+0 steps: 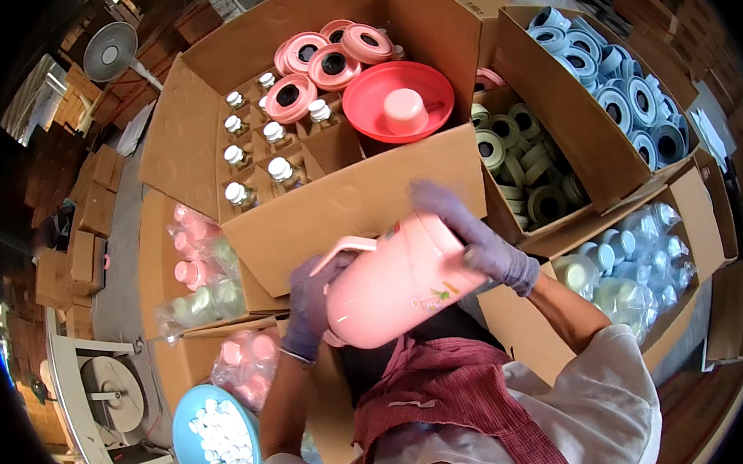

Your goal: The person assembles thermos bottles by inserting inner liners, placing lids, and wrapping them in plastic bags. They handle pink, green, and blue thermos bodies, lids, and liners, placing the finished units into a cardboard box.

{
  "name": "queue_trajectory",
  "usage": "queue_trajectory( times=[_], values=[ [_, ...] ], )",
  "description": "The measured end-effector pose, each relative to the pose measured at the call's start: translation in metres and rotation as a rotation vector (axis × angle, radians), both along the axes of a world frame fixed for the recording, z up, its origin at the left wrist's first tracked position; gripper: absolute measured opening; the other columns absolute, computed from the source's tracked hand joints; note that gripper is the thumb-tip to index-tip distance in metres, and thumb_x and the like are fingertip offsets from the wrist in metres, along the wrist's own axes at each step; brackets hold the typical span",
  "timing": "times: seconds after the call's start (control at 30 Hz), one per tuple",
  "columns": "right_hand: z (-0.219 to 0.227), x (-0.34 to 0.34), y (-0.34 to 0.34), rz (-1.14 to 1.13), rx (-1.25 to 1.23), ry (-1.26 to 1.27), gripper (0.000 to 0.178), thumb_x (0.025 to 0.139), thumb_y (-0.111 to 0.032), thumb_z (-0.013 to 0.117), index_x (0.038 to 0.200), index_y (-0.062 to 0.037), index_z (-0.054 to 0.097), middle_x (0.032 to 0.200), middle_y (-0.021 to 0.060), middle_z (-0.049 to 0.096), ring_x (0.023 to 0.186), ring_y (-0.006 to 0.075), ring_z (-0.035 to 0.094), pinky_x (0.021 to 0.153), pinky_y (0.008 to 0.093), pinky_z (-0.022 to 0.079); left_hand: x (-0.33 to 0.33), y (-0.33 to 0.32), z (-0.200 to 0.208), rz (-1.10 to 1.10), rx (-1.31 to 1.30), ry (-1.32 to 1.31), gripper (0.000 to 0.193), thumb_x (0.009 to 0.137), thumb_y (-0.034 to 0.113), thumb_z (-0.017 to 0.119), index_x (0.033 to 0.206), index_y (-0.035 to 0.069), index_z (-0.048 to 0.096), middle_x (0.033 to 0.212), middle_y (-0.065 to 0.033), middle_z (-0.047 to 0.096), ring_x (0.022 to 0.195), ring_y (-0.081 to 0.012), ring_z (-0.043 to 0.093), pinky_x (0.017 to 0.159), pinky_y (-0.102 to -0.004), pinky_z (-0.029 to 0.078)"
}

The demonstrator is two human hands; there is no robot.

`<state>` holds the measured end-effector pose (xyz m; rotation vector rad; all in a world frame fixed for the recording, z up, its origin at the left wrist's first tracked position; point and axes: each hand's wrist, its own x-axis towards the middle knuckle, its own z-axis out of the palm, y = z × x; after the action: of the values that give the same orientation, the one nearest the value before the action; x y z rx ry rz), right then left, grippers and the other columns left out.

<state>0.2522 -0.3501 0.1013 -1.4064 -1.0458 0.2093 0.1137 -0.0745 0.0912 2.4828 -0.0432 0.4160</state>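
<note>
A glossy pink plastic flask body with a looped side handle and a small printed motif (396, 290) is held in mid-air before the person's chest, tilted, its rimmed end toward the upper right. The left hand, in a purple-grey glove (308, 312), grasps its lower left end beside the handle, the fingers partly hidden; the right hand, gloved alike (491, 246), grasps the rimmed end, fingers blurred along the far side. Behind it is a maroon checked apron (449, 389). Just beyond stands a large open brown cardboard box (360, 186) with white-capped bottles (279, 169), pink round lids with dark centres (333, 64) and a shallow red plastic basin (367, 96) bearing a pink cup-shaped piece (405, 111). Rightward lie green plastic rings (540, 171) and pale-blue plastic rings (626, 89); at lower left, a light-blue plastic basin (181, 422) holds small white pieces (222, 437).
</note>
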Motion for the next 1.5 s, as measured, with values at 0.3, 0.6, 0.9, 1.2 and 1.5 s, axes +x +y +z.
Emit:
queue_trajectory(
  times=[0.3, 0.6, 0.9, 1.2, 1.5],
  values=[
    [-0.019, 0.033, 0.056, 0.009, -0.051, 0.413, 0.059, 0.083, -0.025, 0.059, 0.137, -0.0045, 0.049, 0.138, 0.0111, 0.045, 0.131, 0.0213, 0.040, 0.110, 0.0353, 0.031, -0.009, 0.015, -0.008, 0.259, -0.409, -0.163, 0.024, 0.089, 0.015, 0.060, 0.103, -0.002, 0.068, 0.095, -0.0130, 0.071, 0.084, -0.0208, 0.068, 0.072, -0.0331, 0.053],
    [-0.020, 0.267, 0.087, -0.159, -1.025, -0.647, 0.077, 0.063, -0.033, 0.081, 0.134, -0.0267, 0.053, 0.133, 0.0229, 0.045, 0.125, 0.0469, 0.043, 0.105, 0.0562, 0.038, 0.056, 0.005, -0.027, 0.363, -0.587, -0.421, 0.029, 0.102, 0.020, 0.044, 0.126, 0.006, 0.054, 0.097, -0.0074, 0.065, 0.094, -0.0187, 0.062, 0.082, -0.0374, 0.051],
    [0.051, 0.041, 0.039, -0.215, -0.119, -1.128, 0.070, 0.059, -0.029, 0.089, 0.120, -0.0164, 0.058, 0.128, 0.0208, 0.050, 0.118, 0.0412, 0.054, 0.094, 0.0487, 0.051, 0.101, -0.018, -0.063, -0.113, -1.981, -0.364, 0.022, 0.103, 0.022, 0.037, 0.096, 0.010, 0.054, 0.074, 0.0018, 0.049, 0.084, -0.0161, 0.054, 0.087, -0.0363, 0.046],
    [0.015, -0.001, 0.062, 0.013, -0.007, 1.084, 0.081, 0.084, -0.042, 0.072, 0.147, -0.0119, 0.031, 0.141, 0.0173, 0.040, 0.127, 0.0346, 0.049, 0.088, 0.0409, 0.055, 0.103, -0.021, -0.066, -0.734, -2.055, -0.468, 0.030, 0.104, 0.031, 0.041, 0.117, 0.009, 0.058, 0.105, -0.0034, 0.059, 0.105, -0.0219, 0.056, 0.095, -0.0464, 0.046],
    [0.003, 0.040, 0.061, 0.124, -0.543, 0.960, 0.054, 0.102, -0.049, 0.036, 0.129, -0.0058, 0.054, 0.076, 0.0122, 0.066, 0.058, 0.0259, 0.065, 0.062, 0.0337, 0.056, 0.045, -0.007, -0.005, 0.410, -0.887, -0.452, 0.029, 0.101, 0.014, 0.047, 0.128, 0.007, 0.054, 0.108, -0.0052, 0.064, 0.106, -0.0210, 0.060, 0.089, -0.0339, 0.051]
  ],
)
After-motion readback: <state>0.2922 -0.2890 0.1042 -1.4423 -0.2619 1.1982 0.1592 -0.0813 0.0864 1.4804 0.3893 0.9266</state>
